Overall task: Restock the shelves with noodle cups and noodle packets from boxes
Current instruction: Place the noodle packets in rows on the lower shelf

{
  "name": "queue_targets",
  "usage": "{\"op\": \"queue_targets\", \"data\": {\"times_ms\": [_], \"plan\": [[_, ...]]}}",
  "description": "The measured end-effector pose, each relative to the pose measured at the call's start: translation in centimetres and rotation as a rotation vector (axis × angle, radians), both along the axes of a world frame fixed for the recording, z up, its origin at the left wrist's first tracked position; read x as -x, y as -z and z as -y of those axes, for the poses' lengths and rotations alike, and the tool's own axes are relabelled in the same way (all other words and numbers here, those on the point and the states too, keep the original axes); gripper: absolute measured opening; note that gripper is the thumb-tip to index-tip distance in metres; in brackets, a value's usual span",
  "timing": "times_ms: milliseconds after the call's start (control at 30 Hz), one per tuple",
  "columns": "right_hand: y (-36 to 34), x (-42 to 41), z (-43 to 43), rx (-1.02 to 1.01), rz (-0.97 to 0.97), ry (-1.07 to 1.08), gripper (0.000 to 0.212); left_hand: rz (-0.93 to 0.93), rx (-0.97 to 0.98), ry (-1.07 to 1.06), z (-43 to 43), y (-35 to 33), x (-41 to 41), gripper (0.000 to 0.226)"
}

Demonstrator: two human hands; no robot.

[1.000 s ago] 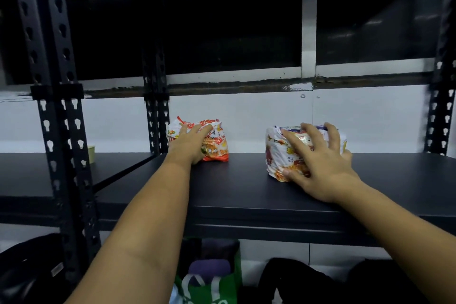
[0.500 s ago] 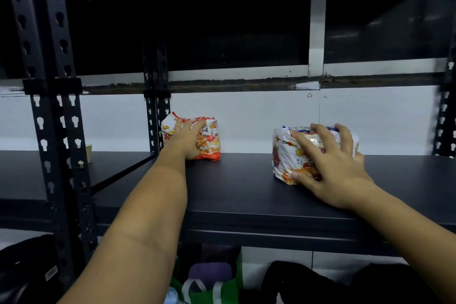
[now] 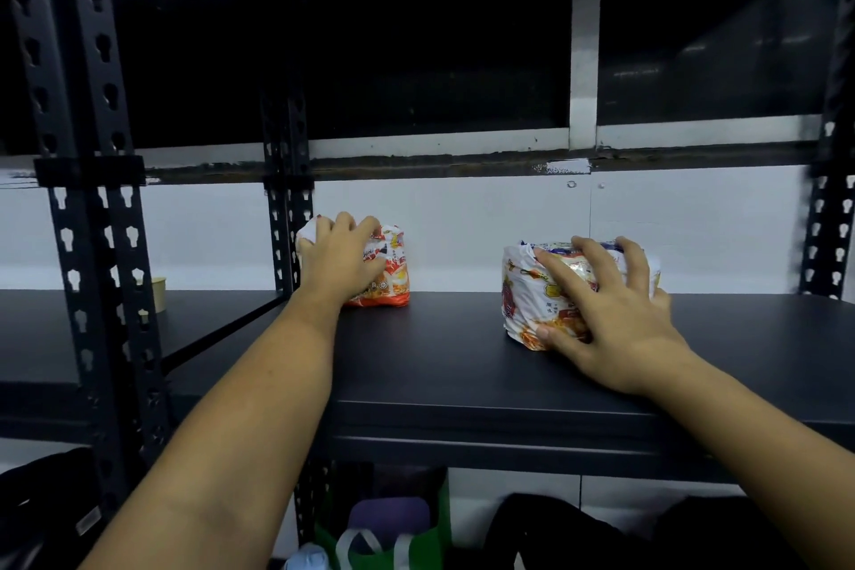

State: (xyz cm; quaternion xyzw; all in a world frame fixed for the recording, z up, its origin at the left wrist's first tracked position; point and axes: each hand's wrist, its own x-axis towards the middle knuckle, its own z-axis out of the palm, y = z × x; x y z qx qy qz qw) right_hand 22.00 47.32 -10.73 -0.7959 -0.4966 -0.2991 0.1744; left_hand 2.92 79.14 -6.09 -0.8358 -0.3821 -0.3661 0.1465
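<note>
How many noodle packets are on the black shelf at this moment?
2. The orange packet stands at the back left of the shelf, gripped by the left hand. The white packet sits further right, held by the right hand. No other shows.

Showing printed lettering on the orange noodle packet (image 3: 393, 278) and small characters on the white noodle packet (image 3: 523, 292), all blurring too much for making out any word, brand or number on either wrapper.
</note>
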Motion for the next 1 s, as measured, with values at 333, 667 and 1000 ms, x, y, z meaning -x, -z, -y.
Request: {"op": "queue_targets", "data": {"times_ms": [333, 667, 1000], "plan": [[0.0, -0.2, -0.1, 0.001, 0.001, 0.002, 0.088, -0.282, 0.249, 0.034, -1.4, 1.1, -1.1, 0.111], [-0.3, 0.1, 0.2, -0.005, -0.034, -0.006, 0.086, -0.246, 0.248, 0.26, 10.1, 1.4, -2.3, 0.078], [-0.5, 0.0, 1.3, -0.09, -0.08, 0.008, 0.081, -0.273, 0.561, 0.464, 22.6, 4.8, -4.5, 0.053]]}}
